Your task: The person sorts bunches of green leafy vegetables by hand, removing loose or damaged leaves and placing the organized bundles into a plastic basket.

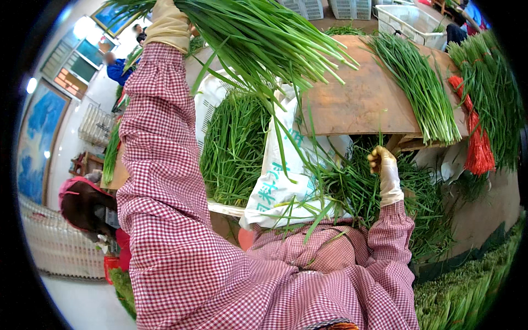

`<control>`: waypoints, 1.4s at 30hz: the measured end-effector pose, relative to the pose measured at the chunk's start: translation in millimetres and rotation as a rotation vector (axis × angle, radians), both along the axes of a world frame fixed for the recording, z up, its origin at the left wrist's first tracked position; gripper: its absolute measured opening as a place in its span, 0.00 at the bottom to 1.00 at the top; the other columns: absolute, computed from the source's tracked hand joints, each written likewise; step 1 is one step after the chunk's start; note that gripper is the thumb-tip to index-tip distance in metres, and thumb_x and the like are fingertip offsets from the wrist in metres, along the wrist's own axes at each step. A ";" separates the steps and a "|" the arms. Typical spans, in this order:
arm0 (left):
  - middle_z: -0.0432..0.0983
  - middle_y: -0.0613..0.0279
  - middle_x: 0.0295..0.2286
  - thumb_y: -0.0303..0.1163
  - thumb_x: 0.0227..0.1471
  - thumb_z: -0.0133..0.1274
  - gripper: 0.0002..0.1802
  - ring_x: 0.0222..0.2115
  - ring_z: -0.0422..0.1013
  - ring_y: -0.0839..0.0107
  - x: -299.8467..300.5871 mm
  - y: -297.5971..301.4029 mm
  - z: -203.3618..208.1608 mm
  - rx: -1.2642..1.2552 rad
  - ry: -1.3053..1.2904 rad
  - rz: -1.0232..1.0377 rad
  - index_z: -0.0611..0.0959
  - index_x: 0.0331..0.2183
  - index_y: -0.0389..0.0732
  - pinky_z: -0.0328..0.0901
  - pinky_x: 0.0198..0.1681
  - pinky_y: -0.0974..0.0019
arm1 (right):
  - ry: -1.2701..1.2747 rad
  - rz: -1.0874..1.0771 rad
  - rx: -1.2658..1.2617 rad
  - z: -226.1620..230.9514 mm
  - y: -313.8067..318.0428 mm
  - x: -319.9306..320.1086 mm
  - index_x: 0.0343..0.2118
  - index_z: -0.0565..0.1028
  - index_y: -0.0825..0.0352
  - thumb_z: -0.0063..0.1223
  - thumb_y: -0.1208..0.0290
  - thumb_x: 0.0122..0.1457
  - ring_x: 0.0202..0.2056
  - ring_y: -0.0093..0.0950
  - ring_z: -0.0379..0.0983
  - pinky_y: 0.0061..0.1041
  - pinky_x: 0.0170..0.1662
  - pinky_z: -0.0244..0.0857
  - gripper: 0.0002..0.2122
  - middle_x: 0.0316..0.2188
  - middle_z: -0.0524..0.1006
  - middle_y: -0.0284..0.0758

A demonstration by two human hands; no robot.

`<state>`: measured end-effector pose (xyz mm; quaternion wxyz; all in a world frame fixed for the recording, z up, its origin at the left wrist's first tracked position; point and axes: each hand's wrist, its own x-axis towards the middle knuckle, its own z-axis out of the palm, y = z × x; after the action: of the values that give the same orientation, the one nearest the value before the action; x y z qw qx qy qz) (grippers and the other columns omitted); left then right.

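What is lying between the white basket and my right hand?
In the head view, a white sack and loose green leaves lie there.

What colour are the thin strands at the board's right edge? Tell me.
The strands are bright red; the head view shows them best.

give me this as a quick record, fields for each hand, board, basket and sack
left hand: gloved, raised, holding a bunch of green stalks
right hand: gloved, fingers curled, near loose greens; grip on anything unclear
wooden board: bears a green bundle, red strands at its right edge
white basket: holds green leaves
white sack: lies at the basket's right side
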<state>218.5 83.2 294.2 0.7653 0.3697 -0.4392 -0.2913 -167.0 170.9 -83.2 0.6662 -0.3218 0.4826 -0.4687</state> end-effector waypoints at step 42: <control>0.73 0.62 0.23 0.23 0.44 0.52 0.04 0.25 0.69 0.74 -38.9 11.5 -7.7 -0.570 -0.937 0.447 0.78 0.28 0.40 0.66 0.33 0.71 | 1.571 0.540 -0.198 13.8 92.9 -88.1 0.41 0.73 0.63 0.47 0.59 0.55 0.32 0.32 0.74 0.31 0.37 0.67 0.15 0.31 0.76 0.42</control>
<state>179.6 94.7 286.4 0.6016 0.3221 -0.7029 0.2009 -255.1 263.8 -69.4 0.1940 -0.7164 0.6696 0.0274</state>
